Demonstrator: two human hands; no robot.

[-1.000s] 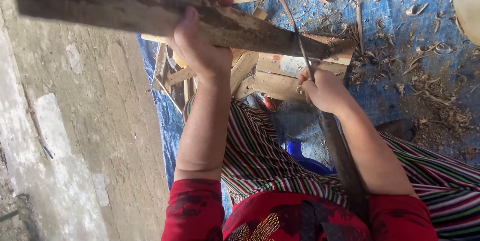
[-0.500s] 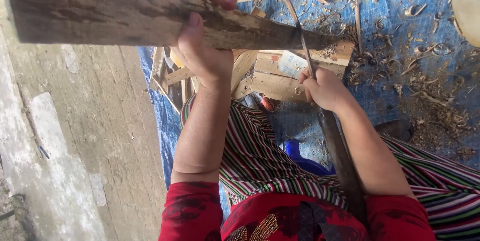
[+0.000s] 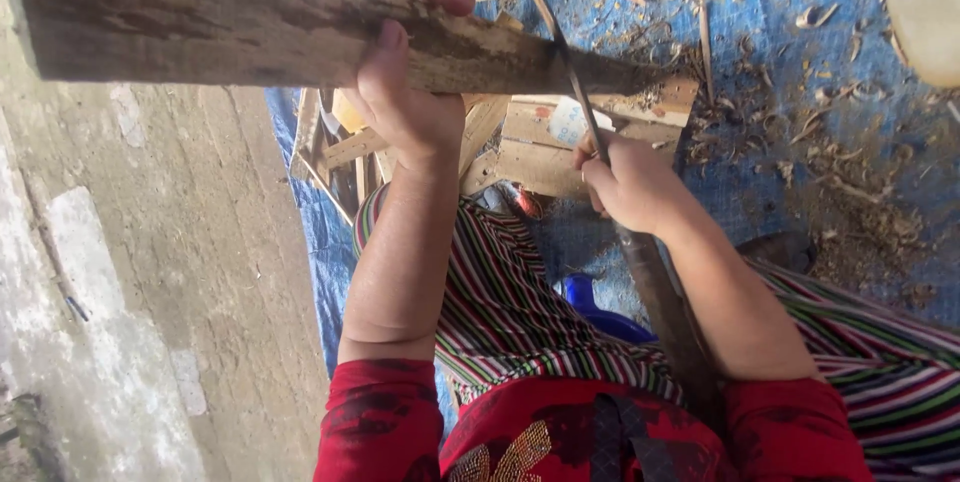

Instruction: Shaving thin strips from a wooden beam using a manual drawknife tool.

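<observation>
Gripping a rough wooden log [image 3: 230,27] that runs across the top of the frame, from upper left toward the centre right, my left hand [image 3: 405,92] wraps its middle. My right hand [image 3: 625,182], just below its tapered end, is closed on a long knife [image 3: 580,102], blade laid across the wood. The handle's lower end is hidden beneath my forearm.

Bright daylight, seemingly entering from about 2 o'clock. The pale container [image 3: 925,12] at 2 o'clock is overexposed; soft shadow falls beneath the log [image 3: 250,22]. Focus stays fairly sharp centrally, softening slightly toward 9 o'clock.
</observation>
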